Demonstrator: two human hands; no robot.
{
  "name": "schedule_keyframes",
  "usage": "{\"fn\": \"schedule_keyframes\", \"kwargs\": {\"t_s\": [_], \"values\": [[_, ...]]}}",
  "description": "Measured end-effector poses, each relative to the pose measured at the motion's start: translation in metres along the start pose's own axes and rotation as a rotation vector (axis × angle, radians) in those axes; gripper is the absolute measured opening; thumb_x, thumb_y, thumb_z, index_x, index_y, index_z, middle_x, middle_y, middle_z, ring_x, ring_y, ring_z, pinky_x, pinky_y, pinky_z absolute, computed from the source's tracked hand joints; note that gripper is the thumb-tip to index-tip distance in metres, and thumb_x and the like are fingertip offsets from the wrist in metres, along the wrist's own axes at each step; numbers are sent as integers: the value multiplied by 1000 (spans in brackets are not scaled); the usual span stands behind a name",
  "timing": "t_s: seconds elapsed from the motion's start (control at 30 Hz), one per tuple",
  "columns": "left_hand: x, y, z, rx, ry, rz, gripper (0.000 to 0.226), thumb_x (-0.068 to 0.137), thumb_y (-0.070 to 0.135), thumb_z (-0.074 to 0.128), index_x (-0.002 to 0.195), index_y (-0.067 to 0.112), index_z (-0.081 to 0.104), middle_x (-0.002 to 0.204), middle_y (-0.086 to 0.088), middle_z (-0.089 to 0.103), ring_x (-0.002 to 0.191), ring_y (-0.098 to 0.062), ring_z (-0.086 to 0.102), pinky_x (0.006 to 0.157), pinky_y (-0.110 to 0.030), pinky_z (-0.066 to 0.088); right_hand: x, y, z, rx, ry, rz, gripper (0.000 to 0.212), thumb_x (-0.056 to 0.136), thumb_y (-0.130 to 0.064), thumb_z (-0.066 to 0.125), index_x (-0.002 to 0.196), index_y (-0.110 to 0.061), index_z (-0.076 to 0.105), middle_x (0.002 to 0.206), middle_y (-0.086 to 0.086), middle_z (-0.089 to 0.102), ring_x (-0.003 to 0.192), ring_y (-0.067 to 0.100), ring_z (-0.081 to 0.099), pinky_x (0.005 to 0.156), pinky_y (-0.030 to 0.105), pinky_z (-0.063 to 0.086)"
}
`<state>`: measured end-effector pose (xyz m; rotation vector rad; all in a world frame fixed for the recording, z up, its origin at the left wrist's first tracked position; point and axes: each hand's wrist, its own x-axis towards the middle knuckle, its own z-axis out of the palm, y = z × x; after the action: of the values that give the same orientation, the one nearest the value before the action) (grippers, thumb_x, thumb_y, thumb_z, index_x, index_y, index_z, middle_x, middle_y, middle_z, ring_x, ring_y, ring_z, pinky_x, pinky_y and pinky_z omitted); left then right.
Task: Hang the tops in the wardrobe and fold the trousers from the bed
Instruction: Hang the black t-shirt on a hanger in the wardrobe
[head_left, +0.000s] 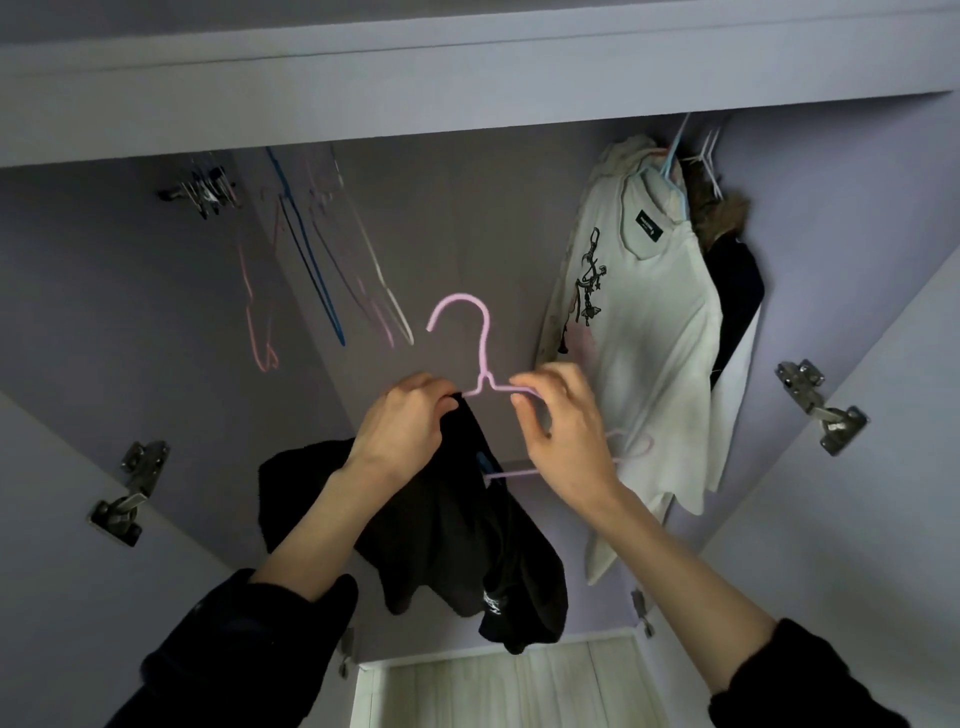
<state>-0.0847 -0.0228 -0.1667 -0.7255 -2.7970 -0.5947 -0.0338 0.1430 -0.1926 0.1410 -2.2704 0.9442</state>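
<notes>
Inside the open wardrobe I hold a pink hanger upright, its hook pointing up. My left hand grips the black top at the hanger's left shoulder; the cloth hangs down in a bunch below. My right hand pinches the hanger's right shoulder bar. The hanger's lower bar shows between my hands. A white printed top hangs on a blue hanger at the right.
Several bare hangers dangle at the back left, blurred. A dark garment with a fur collar hangs behind the white top. Door hinges sit on both side panels. A pale floor shows below.
</notes>
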Motion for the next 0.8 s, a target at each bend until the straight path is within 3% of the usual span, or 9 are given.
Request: {"fn": "schedule_keyframes", "kwargs": {"t_s": [0.07,0.13,0.23,0.3,0.47,0.63,0.7,0.8], "values": [[3,-4,-6,-3,25,-46,21,96,13,47,109,6,62,107,-13,60,91,-32,58,73,-36,44,-13,5,-3,-118,56,-148,20,88,-17,58,77,-4,68,76,10,59,68,24,57,65,35,49],[4,-5,-12,-4,62,-52,19,96,13,48,108,6,61,106,-14,61,88,-35,59,71,-37,44,-32,8,0,-155,-127,-126,29,89,-32,53,76,-11,68,70,6,62,60,25,60,57,34,50],[2,-1,-20,-37,122,-20,17,95,11,50,106,5,62,105,-14,63,87,-36,60,75,-42,48,-59,20,16,-341,-644,59,42,91,-54,47,118,-24,60,109,3,65,98,26,62,82,34,48],[0,1,-25,-65,147,0,17,94,11,50,105,4,62,104,-13,63,87,-35,60,77,-43,49,-71,25,25,-423,-814,79,55,91,-59,42,136,-28,43,121,5,56,106,28,59,85,34,45],[-4,0,-31,-122,181,-19,16,94,11,50,103,5,62,102,-11,62,88,-31,58,78,-38,47,-74,17,43,-366,-734,12,63,88,-57,47,141,-27,31,119,6,55,98,33,61,75,36,45],[-6,-8,-36,-161,234,-40,15,95,9,48,100,6,62,96,-2,57,80,-16,50,71,-20,33,-63,37,42,-606,-1063,208,63,89,-64,39,138,-25,40,126,8,52,114,29,53,89,36,41],[-5,-16,-42,-169,259,-57,15,95,8,47,100,6,61,94,-3,56,79,-17,49,71,-20,32,-65,52,34,-649,-1123,269,64,89,-64,39,140,-24,37,129,9,51,117,28,52,91,36,41],[-5,-35,-48,-176,275,-107,16,94,3,47,100,3,61,93,-6,53,80,-18,48,71,-13,29,-55,77,8,-594,-1008,302,54,95,-53,39,140,-25,34,127,9,55,113,27,55,87,33,43]]}}
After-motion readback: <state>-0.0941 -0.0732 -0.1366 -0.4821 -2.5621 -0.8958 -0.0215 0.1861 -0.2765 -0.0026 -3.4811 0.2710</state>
